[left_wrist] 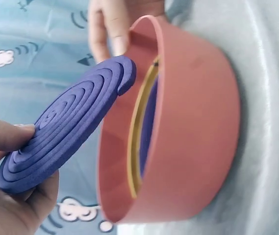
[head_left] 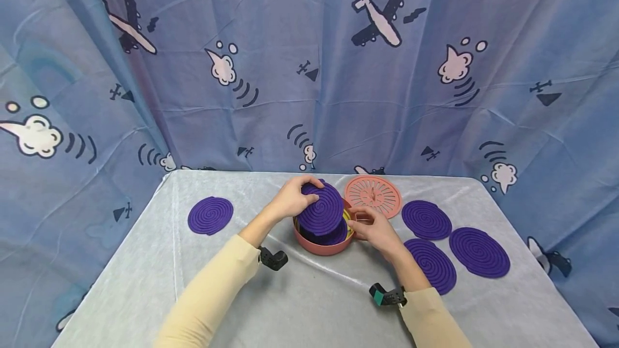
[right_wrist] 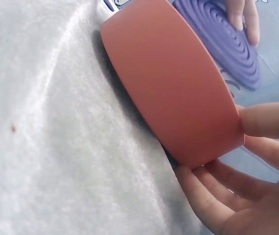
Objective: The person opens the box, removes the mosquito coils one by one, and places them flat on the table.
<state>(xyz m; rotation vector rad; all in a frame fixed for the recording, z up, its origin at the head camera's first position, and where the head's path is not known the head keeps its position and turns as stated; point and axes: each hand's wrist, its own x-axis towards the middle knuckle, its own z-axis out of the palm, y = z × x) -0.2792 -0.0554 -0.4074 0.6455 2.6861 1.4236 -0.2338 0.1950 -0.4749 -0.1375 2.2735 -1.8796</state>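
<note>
My left hand (head_left: 292, 197) pinches a purple spiral mosquito coil (head_left: 323, 209) by its edge, thumb on the upper face and fingers beneath. The coil is tilted above a round orange-pink box (head_left: 325, 248), apart from the table. Inside the box, the left wrist view shows a yellow ring (left_wrist: 135, 142) and part of another purple coil (left_wrist: 148, 129). My right hand (head_left: 374, 230) grips the box at its right side, with the thumb (right_wrist: 269, 120) near the rim and fingers curled lower on the wall. The held coil hides part of the box's inside.
Behind the box lies a slotted orange-pink lid (head_left: 387, 205). One purple coil (head_left: 210, 215) lies at the left of the table (head_left: 300, 305); at the right are three more, an upper coil (head_left: 426, 220), a lower coil (head_left: 432, 266) and an outer coil (head_left: 480, 252). A patterned curtain (head_left: 309, 69) hangs behind.
</note>
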